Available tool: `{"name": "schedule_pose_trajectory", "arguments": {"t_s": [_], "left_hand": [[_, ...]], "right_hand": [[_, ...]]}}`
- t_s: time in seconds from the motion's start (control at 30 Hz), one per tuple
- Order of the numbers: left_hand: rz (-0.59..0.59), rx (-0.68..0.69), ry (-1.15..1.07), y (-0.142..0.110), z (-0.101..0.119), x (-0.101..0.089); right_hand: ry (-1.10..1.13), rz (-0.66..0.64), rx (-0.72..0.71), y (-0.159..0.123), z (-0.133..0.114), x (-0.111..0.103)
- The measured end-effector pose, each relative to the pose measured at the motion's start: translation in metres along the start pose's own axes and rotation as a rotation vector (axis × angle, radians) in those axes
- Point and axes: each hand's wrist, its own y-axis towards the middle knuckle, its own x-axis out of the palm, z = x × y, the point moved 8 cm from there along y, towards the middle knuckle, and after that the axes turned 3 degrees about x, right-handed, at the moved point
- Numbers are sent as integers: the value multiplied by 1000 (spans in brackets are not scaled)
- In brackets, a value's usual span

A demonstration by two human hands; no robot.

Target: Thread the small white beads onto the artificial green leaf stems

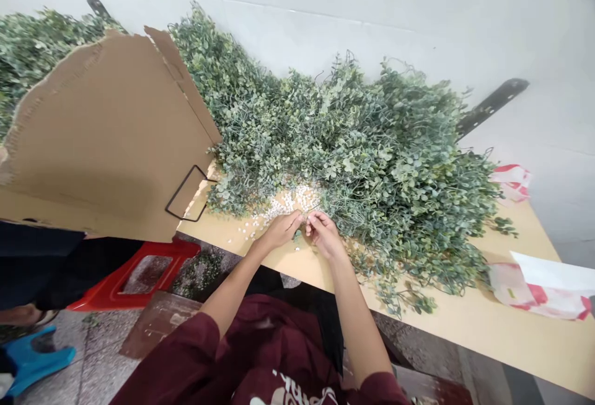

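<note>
My left hand (284, 229) and my right hand (322, 231) meet over the front edge of the table, fingertips pinched close together. Between them is a thin sprig of artificial greenery (298, 235), small and partly hidden by the fingers. Just beyond the hands, many small white pieces (279, 206) lie scattered on the wooden tabletop. A large heap of artificial eucalyptus stems (334, 138) rises behind and to the right of them. Some loose leafy stems (409, 296) hang at the table's front edge.
A big cardboard sheet (111, 132) stands at the left, with a black wire frame (179, 191) at its lower corner. Red-and-white plastic bags (534, 293) and white paper lie at the right. A red stool (139, 275) and a person's dark-clothed legs (56, 262) are at lower left.
</note>
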Motion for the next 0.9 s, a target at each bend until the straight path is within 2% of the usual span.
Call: {"name": "schedule_pose_trajectory", "arguments": {"t_s": [0.17, 0.3, 0.57, 0.9], "left_hand": [[-36, 62, 112, 3, -2, 6], [-50, 114, 111, 1, 0, 7], [-43, 126, 108, 2, -5, 9], [-49, 165, 164, 1, 0, 7]], "right_hand": [[-19, -6, 53, 6, 6, -2], [-58, 4, 79, 6, 9, -4], [-161, 22, 104, 6, 11, -8], [-142, -2, 100, 8, 15, -9]]}}
